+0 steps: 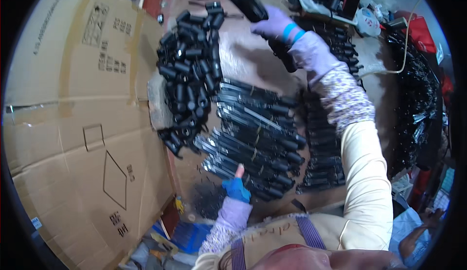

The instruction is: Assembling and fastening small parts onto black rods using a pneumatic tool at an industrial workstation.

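My right hand (275,24), in a lilac glove with a blue band at the wrist, is raised at the top centre. Its fingers are wrapped round a bundle of black rods (247,2), which slants from upper left to lower right. Low in the middle is my left hand (237,187), partly covered in blue, with one bare fingertip stretched out over the near end of a stack. The stack holds dark metal rods with black handles (258,138), perhaps folding umbrella frames, lying side by side. Left of it is a heap of short black cylindrical handles (189,73).
A tall cardboard box (92,129) walls off the left side. More black rods (323,148) lie in a column right of the stack. A white tray of odds and ends (323,7) stands at the back; a dark shiny heap (413,99) is far right. Another person's limb (416,236) shows lower right.
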`<move>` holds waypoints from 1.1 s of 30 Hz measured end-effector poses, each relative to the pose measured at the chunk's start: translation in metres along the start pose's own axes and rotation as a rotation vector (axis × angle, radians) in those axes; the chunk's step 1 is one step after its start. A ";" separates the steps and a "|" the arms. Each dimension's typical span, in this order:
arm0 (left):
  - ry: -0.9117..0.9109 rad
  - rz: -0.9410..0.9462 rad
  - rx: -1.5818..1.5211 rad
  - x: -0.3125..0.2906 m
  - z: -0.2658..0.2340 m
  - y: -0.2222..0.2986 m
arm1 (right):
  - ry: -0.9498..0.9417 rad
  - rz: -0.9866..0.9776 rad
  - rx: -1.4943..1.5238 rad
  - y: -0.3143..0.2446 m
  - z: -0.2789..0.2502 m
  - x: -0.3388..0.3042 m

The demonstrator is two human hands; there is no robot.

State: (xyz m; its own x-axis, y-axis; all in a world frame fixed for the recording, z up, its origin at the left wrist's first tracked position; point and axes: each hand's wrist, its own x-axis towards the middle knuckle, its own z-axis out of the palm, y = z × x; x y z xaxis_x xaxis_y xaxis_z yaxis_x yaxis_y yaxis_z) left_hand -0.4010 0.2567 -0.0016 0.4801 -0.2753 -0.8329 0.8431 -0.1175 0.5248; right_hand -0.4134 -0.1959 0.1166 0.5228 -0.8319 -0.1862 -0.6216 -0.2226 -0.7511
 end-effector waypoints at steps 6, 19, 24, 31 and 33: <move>-0.010 -0.039 -0.011 0.023 -0.019 -0.011 | -0.453 0.182 0.087 -0.069 0.022 -0.132; -0.021 0.035 -0.078 0.015 -0.007 -0.020 | 0.189 -0.400 -0.397 0.079 0.113 -0.129; -0.014 0.026 -0.042 0.012 -0.021 -0.032 | -0.041 -0.096 -0.576 0.065 0.133 -0.129; -0.024 0.142 -0.016 -0.003 -0.021 -0.040 | -0.451 0.272 -0.420 0.045 0.112 -0.147; 0.044 0.143 -0.052 -0.006 -0.025 -0.044 | -0.560 0.320 -0.355 0.053 0.108 -0.150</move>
State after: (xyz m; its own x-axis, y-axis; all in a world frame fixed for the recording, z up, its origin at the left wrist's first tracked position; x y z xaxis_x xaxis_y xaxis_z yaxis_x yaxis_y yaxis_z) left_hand -0.4349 0.2871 -0.0237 0.6054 -0.2436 -0.7577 0.7761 -0.0301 0.6299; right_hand -0.4618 -0.0279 0.0369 0.4445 -0.5202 -0.7292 -0.8956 -0.2425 -0.3729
